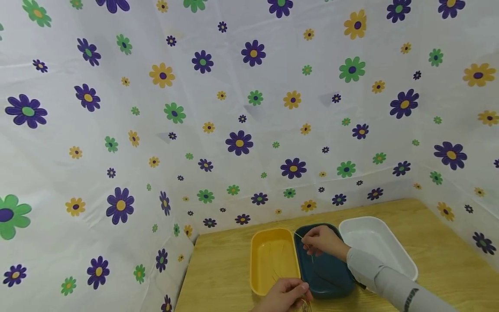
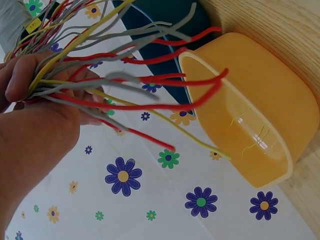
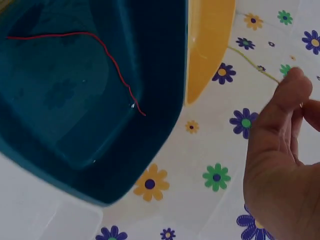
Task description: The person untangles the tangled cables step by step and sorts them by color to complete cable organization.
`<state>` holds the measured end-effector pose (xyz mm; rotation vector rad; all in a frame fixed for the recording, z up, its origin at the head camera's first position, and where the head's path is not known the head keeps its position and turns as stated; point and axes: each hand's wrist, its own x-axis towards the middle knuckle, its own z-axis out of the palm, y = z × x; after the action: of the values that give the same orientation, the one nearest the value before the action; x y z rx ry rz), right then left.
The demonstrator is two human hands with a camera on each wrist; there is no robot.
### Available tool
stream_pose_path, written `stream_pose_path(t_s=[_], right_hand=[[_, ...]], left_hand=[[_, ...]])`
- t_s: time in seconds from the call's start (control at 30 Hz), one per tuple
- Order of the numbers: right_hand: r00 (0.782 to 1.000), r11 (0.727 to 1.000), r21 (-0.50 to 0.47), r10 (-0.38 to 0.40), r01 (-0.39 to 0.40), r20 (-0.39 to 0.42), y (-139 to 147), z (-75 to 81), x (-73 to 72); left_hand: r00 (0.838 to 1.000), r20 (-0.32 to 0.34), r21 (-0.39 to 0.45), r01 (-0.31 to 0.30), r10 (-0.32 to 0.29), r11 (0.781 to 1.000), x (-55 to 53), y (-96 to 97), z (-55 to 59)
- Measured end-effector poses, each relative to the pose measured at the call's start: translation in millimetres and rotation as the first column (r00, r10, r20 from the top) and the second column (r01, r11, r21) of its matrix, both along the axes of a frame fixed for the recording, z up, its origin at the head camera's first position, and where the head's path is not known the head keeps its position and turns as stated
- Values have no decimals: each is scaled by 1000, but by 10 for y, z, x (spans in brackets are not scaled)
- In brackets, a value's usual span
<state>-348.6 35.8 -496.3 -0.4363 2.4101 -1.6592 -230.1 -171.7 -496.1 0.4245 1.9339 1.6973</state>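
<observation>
My left hand [image 1: 283, 295] grips a bundle of thin wires [image 2: 140, 106] in red, grey and yellow at the front of the yellow tray [image 1: 255, 264]. Loose wire ends fan out past its fingers in the left wrist view. Over the dark teal tray [image 1: 331, 294], my right hand [image 1: 323, 240] pinches one yellow wire [image 3: 250, 61] between thumb and fingertips. Inside the yellow tray lie several short yellow wires [image 2: 261, 135]. A bent red wire [image 3: 114, 60] lies in the teal tray.
A white tray [image 1: 407, 258] stands right of the teal one, partly behind my right forearm. All three trays sit side by side on a wood-grain table [image 1: 218, 264]. White flower-print sheeting [image 1: 218, 173] encloses the table at the back and both sides.
</observation>
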Motion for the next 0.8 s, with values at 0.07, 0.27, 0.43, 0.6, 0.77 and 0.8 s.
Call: stream_pose_path(t_s=[0.07, 0.27, 0.43, 0.6, 0.77, 0.8], right_hand=[[1000, 1000, 21, 16, -16, 16, -96, -21, -14], [1000, 997, 80, 18, -16, -24, -365, -149, -15], [997, 975, 223, 0, 17, -74, -534, -265, 24], [983, 911, 410, 26, 51, -181, -723, -419, 72], [967, 890, 455, 87, 33, -240, -851, -551, 113], [966, 891, 453, 90, 31, -244, -859, -569, 121]], left_hand=[[1000, -9, 5, 24, -24, 1000, -1, -12, 4], [999, 9, 2, 53, -53, 999, 24, -60, 71], [998, 34, -30, 46, -45, 999, 52, -60, 112], [997, 64, -55, 46, -43, 997, 70, -78, 117], [997, 21, -55, 69, -68, 996, 99, -108, 134], [997, 11, -53, 78, -77, 996, 103, -107, 137]])
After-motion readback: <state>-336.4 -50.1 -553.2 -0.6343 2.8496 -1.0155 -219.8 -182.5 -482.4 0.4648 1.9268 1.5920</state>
